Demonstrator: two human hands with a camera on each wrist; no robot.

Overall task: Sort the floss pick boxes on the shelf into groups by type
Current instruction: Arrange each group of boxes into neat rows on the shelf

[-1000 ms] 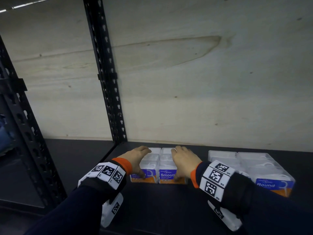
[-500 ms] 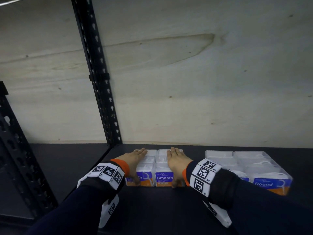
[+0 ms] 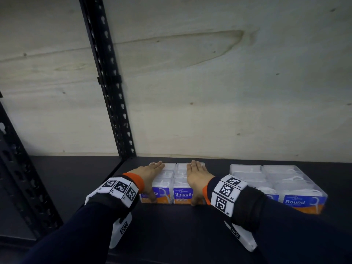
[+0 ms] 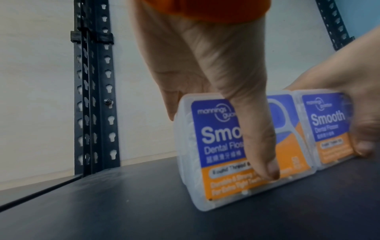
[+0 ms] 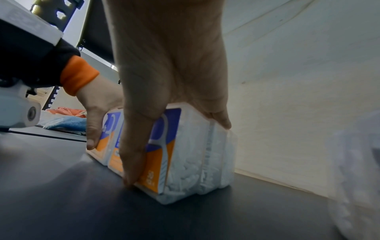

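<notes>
Both hands were laid flat on the block of clear plastic "Smooth" floss pick boxes [image 3: 172, 189] at 6 o'clock on the black metal shelf [image 3: 171, 229] — left hand [image 3: 150, 173] and right hand [image 3: 198, 176] with fingers extended on top, thumbs pressed against the front labels. Two columns, three deep, were counted. Thumb contact was shown only by the wrist views. The clear "Round" floss pick boxes [image 3: 297, 189] lay at 3 o'clock.
</notes>
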